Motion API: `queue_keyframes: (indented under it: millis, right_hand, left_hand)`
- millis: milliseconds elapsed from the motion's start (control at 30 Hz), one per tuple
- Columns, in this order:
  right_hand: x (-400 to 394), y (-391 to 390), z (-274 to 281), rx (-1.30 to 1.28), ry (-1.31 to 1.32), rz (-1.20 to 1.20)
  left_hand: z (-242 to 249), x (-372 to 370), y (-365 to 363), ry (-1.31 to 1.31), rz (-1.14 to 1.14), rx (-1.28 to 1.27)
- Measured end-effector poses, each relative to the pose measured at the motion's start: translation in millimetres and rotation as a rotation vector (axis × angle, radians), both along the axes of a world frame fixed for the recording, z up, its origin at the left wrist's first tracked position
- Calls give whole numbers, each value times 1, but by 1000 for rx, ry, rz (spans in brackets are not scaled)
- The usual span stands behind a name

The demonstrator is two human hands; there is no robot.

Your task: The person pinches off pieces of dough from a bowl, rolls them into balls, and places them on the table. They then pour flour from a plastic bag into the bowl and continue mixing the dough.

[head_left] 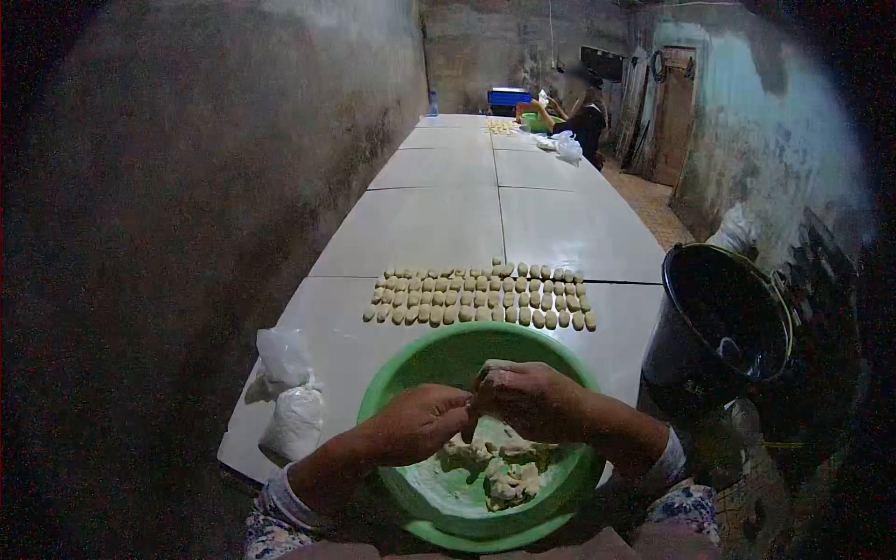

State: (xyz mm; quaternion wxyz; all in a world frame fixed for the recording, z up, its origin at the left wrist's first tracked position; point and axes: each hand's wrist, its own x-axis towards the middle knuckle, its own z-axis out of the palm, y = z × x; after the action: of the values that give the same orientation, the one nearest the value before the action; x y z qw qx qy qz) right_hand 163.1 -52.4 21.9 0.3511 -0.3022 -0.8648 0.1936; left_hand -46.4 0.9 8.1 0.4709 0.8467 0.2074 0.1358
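My left hand (425,423) and my right hand (527,399) meet above a large green basin (383,397). Their fingers are closed and pressed together at a small piece of dough, mostly hidden behind them. Pale, floury smears show on the fingers of the right hand. Under both hands, torn lumps of dough (511,483) lie in the basin, with white flour dusted over its inside. Just beyond the basin's far rim, small oval dough pieces (478,301) are set out in several rows on the white table (420,224).
Two plastic bags of white powder (293,425) stand left of the basin. A black bucket (723,313) is at the right, beside the table. At the far end sits another person (588,126) near a green basin, a blue crate (511,96) and more dough pieces. A wall runs along the left.
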Motion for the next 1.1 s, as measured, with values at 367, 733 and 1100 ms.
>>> queue_keyframes:
  millis: [367, 733, 1100]
  right_hand:
    - [7, 6, -4, 45, 56, 77]
    - [6, 6, 1, 133, 25, 56]
    - [0, -4, 6, 144, -132, -16]
  left_hand:
    - [-9, 3, 4, -125, -154, 183]
    - [1, 2, -1, -123, -131, -12]
    - [-2, -2, 0, -256, -148, -53]
